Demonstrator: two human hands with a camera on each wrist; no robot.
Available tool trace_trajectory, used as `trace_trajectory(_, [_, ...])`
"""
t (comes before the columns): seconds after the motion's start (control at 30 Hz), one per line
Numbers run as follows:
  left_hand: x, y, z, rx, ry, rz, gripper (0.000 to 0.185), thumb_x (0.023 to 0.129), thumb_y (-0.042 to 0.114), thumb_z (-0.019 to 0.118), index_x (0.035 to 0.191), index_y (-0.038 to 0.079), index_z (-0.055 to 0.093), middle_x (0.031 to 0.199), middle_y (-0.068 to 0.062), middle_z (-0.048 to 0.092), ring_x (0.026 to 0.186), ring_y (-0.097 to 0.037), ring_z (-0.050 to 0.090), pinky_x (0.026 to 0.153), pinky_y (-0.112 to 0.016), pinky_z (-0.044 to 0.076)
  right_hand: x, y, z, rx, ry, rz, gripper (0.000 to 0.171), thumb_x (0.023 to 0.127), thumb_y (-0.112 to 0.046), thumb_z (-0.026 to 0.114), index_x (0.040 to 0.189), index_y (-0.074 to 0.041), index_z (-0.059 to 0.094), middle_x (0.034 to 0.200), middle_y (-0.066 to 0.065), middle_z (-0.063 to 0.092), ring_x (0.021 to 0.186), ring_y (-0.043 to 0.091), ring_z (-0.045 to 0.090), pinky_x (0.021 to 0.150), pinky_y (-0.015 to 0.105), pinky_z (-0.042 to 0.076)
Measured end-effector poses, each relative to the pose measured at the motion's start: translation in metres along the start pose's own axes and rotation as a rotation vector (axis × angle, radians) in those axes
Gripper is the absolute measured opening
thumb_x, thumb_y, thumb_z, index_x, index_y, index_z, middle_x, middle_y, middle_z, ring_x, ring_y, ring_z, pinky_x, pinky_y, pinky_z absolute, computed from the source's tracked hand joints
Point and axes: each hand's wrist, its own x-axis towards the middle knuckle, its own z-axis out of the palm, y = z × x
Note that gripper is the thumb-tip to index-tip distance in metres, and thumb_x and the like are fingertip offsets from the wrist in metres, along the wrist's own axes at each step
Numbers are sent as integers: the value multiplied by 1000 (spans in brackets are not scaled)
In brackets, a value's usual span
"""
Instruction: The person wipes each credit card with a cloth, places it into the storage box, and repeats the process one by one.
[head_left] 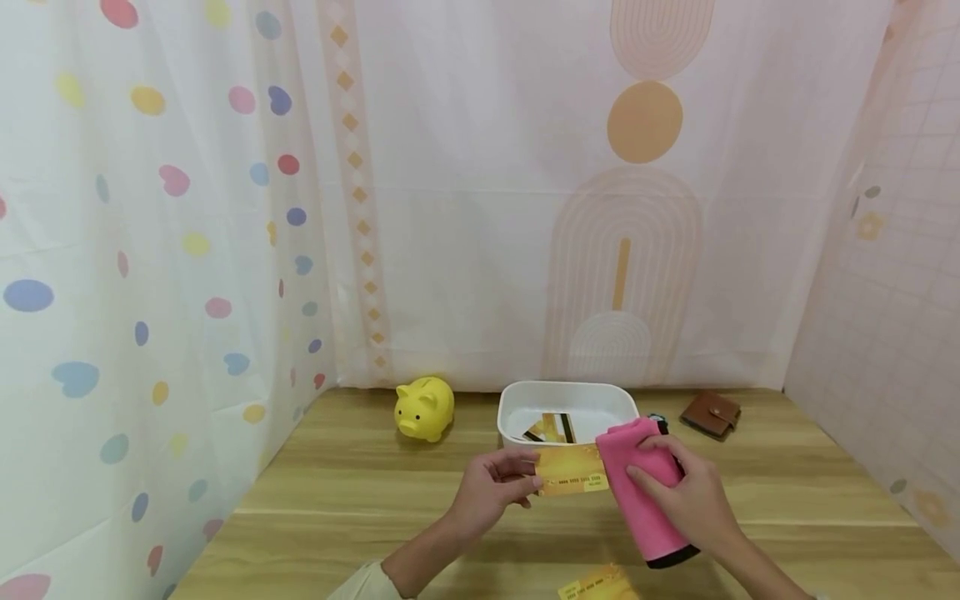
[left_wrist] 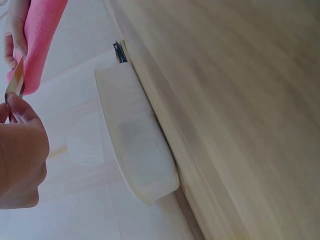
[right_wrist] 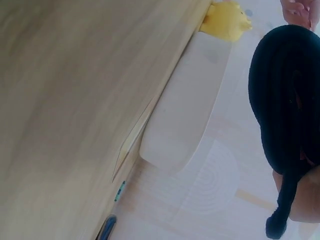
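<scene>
left fingers: left hand [head_left: 487, 492] pinches the card [head_left: 572, 472] by its 9 o'clock short edge, thumb on top, fingers curled under

right fingers: right hand [head_left: 693, 500] is wrapped around the pink cloth [head_left: 637, 492], fingertips pressing it down on the card's 3 o'clock end

card: gold, held flat just above the table [head_left: 360, 508], right at the 6 o'clock rim of the tub [head_left: 567, 407]. Looks thin, stiff and pretty slick, so I'd guess it slides out of a loose pinch; gripping the edges seems the safe bet

cloth: soft and floppy, with a black trim at the near end. Weighs nothing, I'd say; bunches wherever you squeeze it

tub: white, more cards [head_left: 551, 427] lying inside

other stuff: another gold card [head_left: 596, 583] on the table at 6 o'clock of the hands, yellow piggy bank [head_left: 425, 407] at 9 o'clock of the tub, brown wallet [head_left: 711, 413] at 3 o'clock
</scene>
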Motion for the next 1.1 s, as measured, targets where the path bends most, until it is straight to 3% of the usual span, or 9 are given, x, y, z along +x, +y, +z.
trace_trajectory(0.2, [0,0,1,9,-12,13,36,80,9,71,112,-5,61,89,-3,66,72,-9,62,61,-23,52,-1,0,0,3,2,-6,26,76,-20,76,95,-17,58,81,6,62,55,8,56,43,27,47])
trace_trajectory(0.5, [-2,5,4,65,-22,4,30,87,4,61,116,-3,61,101,-14,66,80,-10,61,65,-22,51,-2,-2,0,9,9,2,28,76,-19,76,98,-18,58,84,5,62,56,8,56,43,27,48])
trace_trajectory(0.8, [-3,2,6,150,-37,-13,21,86,7,64,105,-2,66,91,-16,66,75,-11,61,60,-21,49,-4,0,3,-1,26,-33,28,73,-16,78,95,-18,60,82,2,63,58,7,56,45,26,47])
trace_trajectory(1.03, [-9,22,15,197,67,-44,17,85,10,65,92,-6,65,81,-8,63,69,-12,53,57,-25,49,-5,0,5,20,9,-31,28,74,-16,78,94,-18,59,79,3,63,54,7,56,41,28,47])
trace_trajectory(1.1, [-7,17,14,184,88,-56,19,86,12,65,93,-5,65,83,-10,64,71,-13,56,57,-26,49,-4,-1,5,24,6,-34,28,74,-16,78,94,-18,59,79,3,63,54,7,56,41,28,47])
